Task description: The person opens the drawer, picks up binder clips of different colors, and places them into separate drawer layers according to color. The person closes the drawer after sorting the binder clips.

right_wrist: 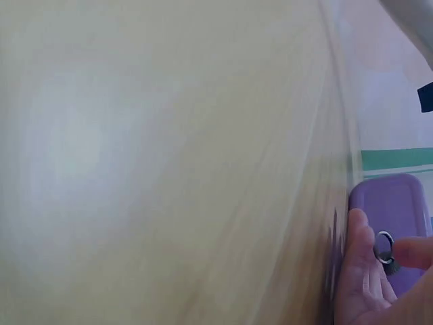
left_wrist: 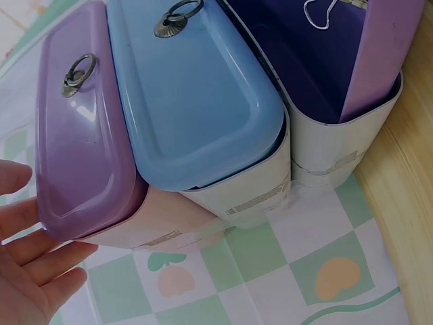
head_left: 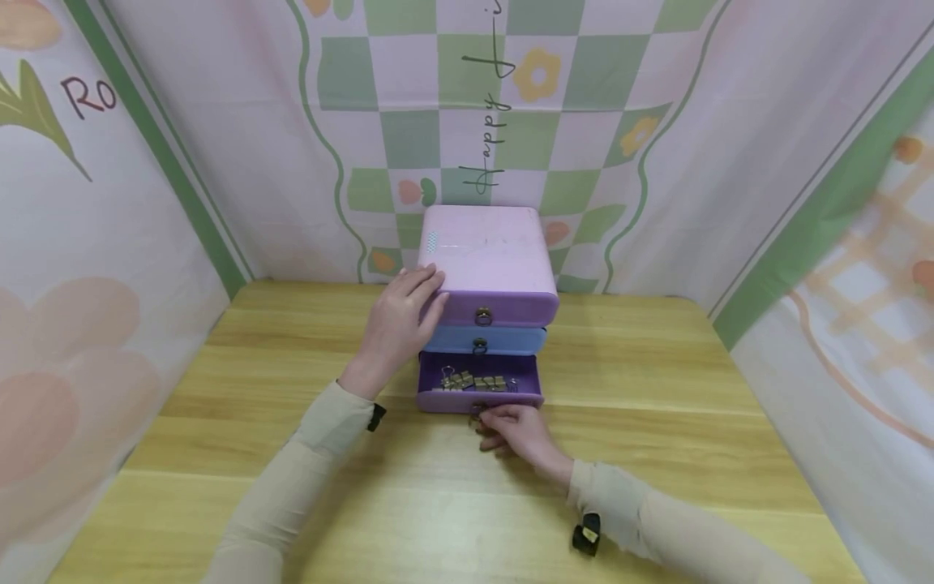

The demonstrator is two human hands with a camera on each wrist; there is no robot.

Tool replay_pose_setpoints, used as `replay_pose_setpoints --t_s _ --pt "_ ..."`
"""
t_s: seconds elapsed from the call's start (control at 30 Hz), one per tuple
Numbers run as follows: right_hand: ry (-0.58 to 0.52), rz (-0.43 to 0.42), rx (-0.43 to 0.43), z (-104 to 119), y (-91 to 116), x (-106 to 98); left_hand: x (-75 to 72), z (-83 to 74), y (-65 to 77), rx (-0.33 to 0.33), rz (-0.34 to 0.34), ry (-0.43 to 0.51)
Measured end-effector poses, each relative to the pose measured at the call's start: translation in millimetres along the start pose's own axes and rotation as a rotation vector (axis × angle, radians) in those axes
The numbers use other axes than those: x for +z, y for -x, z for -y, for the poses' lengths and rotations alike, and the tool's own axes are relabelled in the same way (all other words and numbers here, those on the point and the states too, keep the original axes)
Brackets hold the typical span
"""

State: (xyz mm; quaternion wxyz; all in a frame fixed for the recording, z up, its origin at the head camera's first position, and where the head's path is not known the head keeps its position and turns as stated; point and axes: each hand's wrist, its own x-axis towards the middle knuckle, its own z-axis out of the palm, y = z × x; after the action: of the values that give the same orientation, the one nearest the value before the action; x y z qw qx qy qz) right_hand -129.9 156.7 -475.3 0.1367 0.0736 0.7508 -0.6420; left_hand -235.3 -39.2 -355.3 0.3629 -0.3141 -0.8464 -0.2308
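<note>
A small three-drawer cabinet with a pink top stands at the back of the table. Its bottom purple drawer is pulled out, and several gold binder clips lie inside. The blue middle drawer and purple top drawer are in their slots. With straight fingers, my left hand rests against the cabinet's upper left edge; the left wrist view shows its fingertips by the top drawer's corner. My right hand pinches the bottom drawer's metal ring pull between thumb and fingers.
The wooden table spreads around the cabinet. Behind it hangs a green-checked cloth, with more printed cloth at both sides. Metal ring pulls also hang on the top and middle drawers.
</note>
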Motion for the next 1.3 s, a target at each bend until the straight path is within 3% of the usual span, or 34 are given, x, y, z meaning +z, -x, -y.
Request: replay_pose_setpoints --t_s 0.33,0.67,1.0,1.3 --pt "-0.241 -0.014 0.169 -3.9 -5.4 7.8 -0.2 0.3 0.6 0.0 0.008 0.003" --pt "-0.492 -0.058 0.223 3.7 -10.2 12.9 -0.2 0.0 -0.3 0.004 0.005 0.001" --pt "-0.533 -0.031 0.233 9.9 -15.7 11.4 0.4 0.2 0.2 0.003 0.003 0.003" --pt "-0.566 -0.065 0.208 13.7 -28.0 14.4 -0.3 -0.9 0.1 -0.002 -0.009 0.005"
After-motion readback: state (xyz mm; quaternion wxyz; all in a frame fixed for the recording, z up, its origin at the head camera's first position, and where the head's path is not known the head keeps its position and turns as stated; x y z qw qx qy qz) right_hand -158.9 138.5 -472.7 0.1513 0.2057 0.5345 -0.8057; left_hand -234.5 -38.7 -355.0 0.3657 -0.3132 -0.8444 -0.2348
